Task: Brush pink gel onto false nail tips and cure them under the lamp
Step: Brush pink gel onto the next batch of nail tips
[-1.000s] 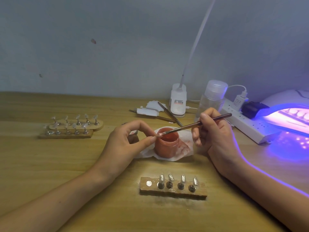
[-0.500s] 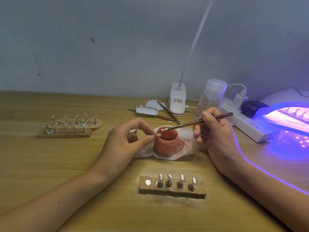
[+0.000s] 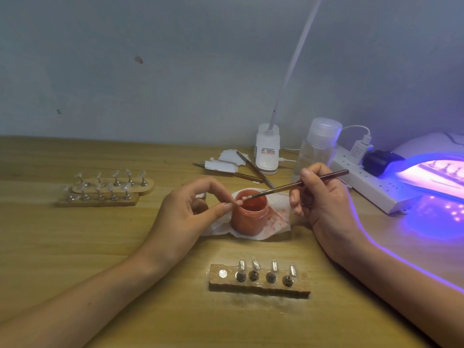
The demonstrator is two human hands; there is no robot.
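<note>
Matt wooden table [image 3: 100, 247], metal stands [image 3: 253, 275]

Place: a small nail-work corner; home or studio, I can't tell.
Surface: wood-grain surface [image 3: 100, 247] against a plain grey wall [image 3: 175, 71].
Right edge: curing lamp [image 3: 424, 146] glowing violet, power strip [image 3: 371, 190] beside it.
Left: wooden tip stands [image 3: 105, 200].
Centre: gel jar [image 3: 248, 218] on stained tissue [image 3: 278, 222].

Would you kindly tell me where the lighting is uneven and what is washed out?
Head view: the curing lamp glares violet-pink at the right, its interior washed out; a violet pool spills onto the table; violet light rims the right hand and forearm; the left hand sits in flat, dimmer light.
</note>
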